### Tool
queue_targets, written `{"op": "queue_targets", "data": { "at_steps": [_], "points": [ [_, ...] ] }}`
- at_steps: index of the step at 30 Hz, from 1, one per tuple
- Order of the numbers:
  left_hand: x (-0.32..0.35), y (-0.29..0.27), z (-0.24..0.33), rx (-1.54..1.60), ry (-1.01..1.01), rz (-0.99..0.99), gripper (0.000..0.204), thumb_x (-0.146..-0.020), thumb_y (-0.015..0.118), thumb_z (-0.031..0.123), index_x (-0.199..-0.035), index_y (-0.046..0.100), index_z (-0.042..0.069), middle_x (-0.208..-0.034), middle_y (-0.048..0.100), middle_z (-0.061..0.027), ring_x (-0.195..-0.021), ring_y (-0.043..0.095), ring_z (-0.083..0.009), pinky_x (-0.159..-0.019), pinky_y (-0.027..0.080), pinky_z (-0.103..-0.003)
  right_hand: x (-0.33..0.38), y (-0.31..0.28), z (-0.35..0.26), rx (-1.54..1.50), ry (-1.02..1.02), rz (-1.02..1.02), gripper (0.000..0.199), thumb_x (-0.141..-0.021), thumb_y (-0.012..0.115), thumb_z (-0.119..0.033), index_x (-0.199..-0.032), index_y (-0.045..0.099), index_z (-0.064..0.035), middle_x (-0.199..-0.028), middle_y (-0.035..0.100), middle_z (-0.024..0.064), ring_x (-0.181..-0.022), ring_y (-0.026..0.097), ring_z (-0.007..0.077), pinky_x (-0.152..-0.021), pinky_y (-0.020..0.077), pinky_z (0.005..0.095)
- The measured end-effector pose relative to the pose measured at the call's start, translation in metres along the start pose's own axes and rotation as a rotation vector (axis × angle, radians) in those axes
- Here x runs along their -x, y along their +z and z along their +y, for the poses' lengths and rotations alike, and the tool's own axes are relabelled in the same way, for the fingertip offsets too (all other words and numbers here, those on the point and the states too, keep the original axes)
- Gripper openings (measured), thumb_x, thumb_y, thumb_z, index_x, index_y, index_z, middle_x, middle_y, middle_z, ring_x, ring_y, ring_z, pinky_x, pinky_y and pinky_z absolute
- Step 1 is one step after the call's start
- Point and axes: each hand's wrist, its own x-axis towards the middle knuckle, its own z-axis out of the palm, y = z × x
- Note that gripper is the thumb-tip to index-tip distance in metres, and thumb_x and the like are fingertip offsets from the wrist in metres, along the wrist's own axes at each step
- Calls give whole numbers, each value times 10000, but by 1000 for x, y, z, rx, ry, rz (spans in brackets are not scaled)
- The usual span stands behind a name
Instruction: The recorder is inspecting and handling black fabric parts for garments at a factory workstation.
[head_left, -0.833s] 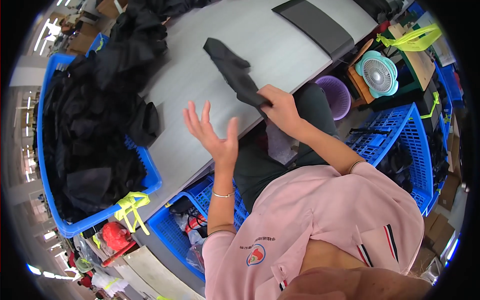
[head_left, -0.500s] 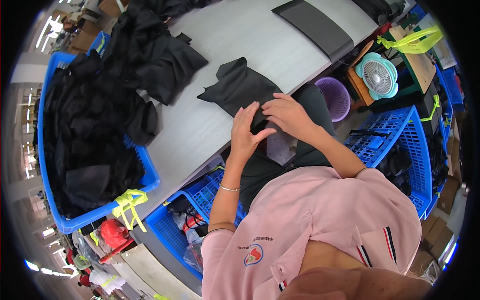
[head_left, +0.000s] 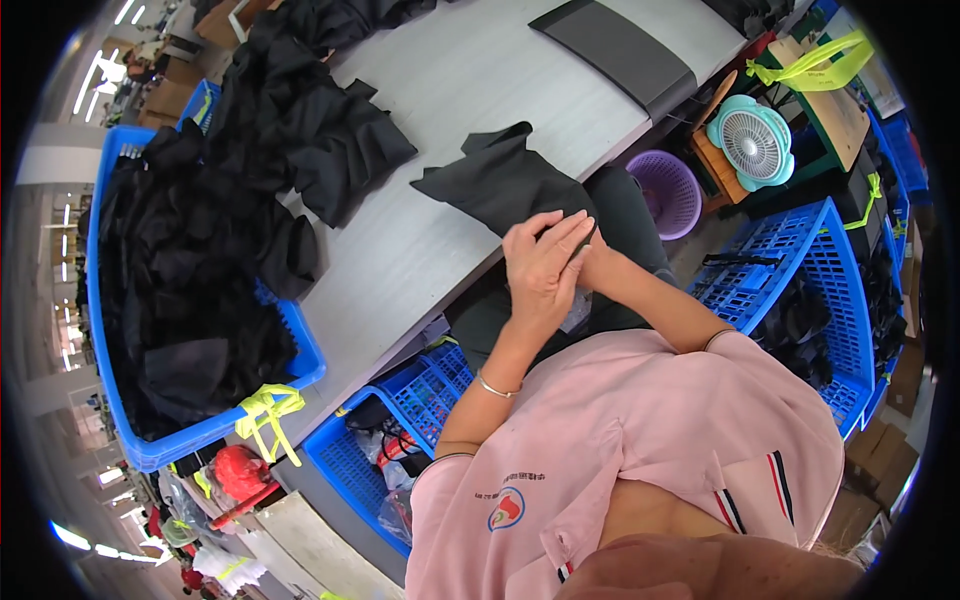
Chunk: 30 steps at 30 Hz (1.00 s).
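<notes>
Black garment [head_left: 500,185] lengthwise toward hands [head_left: 548,265]

garment [head_left: 505,180]: black, at 12 o'clock
counter [head_left: 450,90]: pale grey
crate [head_left: 300,345]: blue, at 9 o'clock
basket [head_left: 668,192]: purple
fan [head_left: 752,142]: mint green
shirt [head_left: 640,440]: pink

The garment [head_left: 505,185] is black cloth — matt, soft, creased. The counter [head_left: 450,90] looks smooth, pale grey, faintly streaked. The big bin [head_left: 300,345] and crates [head_left: 800,250] are glossy blue plastic — the crates open lattice. The basket [head_left: 670,190] is purple plastic, the bracelet [head_left: 493,387] thin shiny metal.
</notes>
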Motion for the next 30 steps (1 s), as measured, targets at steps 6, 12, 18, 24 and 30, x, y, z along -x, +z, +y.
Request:
{"op": "queue_targets", "data": {
  "at_steps": [6, 12, 18, 24, 30],
  "points": [
    [19, 8, 15, -47, -95, 110, 259, -884, 682, 152, -1129, 733, 82, -1207, 693, -22, -1131, 568, -251, -998, 357, -379, -15, 27, 18, -1117, 475, -552, 267, -911, 569, -131, -1165, 603, -54, -1170, 644, 76, -1114, 595, 228, -836, 502, 334],
    [32, 18, 25, 77, -239, 143, 229, -937, 646, 157, -1132, 734, 75, -1234, 685, -24, -1201, 529, -244, -1068, 328, -360, -24, 29, -2, -1095, 577, -222, 293, -892, 585, -97, -1181, 585, -44, -1193, 640, 76, -1117, 591, 217, -848, 502, 325],
    [38, 17, 24, 188, -319, 169, 222, -945, 632, 121, -1133, 728, 51, -1248, 676, -44, -1215, 518, -240, -1068, 355, -354, -30, 20, 5, -1104, 635, -120, 327, -874, 600, -62, -1198, 566, -34, -1215, 636, 76, -1120, 587, 207, -861, 502, 315],
    [43, 26, 30, 306, -361, 164, 214, -936, 637, 103, -1118, 728, 35, -1239, 677, -57, -1165, 546, -240, -1022, 414, -344, -36, 7, 2, -988, 611, 68, 365, -855, 615, -28, -1214, 548, -25, -1238, 632, 76, -1123, 583, 196, -874, 501, 305],
    [54, 38, 58, 499, -253, -41, 284, -866, 672, 1, -1148, 710, 12, -1268, 663, -100, -1061, 602, -242, -932, 483, -309, -77, 7, 17, -1170, 781, 474, 407, -837, 631, 7, -1230, 529, -15, -1260, 627, 76, -1127, 579, 186, -887, 501, 295]
  ]
}}
